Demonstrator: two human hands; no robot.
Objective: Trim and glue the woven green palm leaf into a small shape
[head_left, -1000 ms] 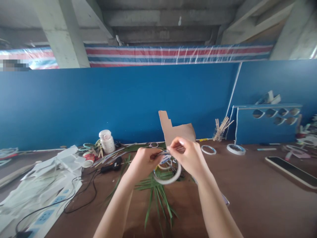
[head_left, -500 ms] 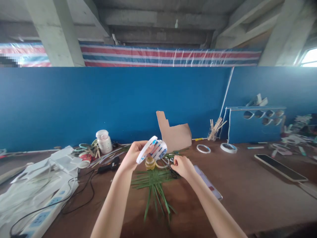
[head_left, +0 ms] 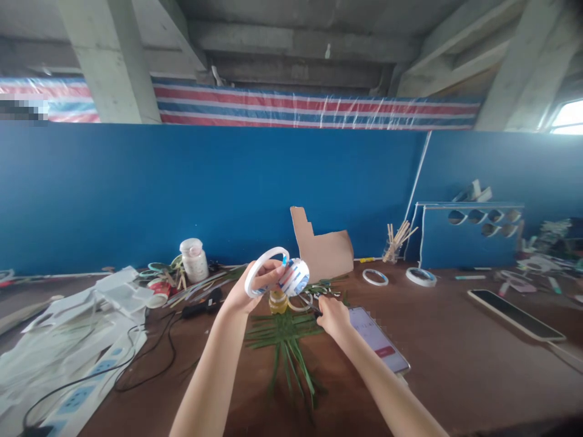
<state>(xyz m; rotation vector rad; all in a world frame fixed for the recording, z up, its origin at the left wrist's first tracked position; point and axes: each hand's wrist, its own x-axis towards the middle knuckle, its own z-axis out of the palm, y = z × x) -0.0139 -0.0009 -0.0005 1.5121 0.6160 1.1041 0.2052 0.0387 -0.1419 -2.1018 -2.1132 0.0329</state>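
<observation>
Clasping a white tape roll [head_left: 252, 274], my left grip [head_left: 238, 297] is nearly closed on its rim above the desk [head_left: 437, 364], toward the far edge, a blue-and-white striped piece [head_left: 299, 276] just beside it. My right grip [head_left: 334, 316] is folded closed near the green leaf strips [head_left: 286, 331]; its contents I cannot tell.

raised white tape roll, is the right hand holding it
No, the left hand holds the white tape roll up, and the right hand is apart from it.

Daylight glares from the right-hand window [head_left: 569, 118], the ceiling [head_left: 300, 12] dim, edges smeared
</observation>
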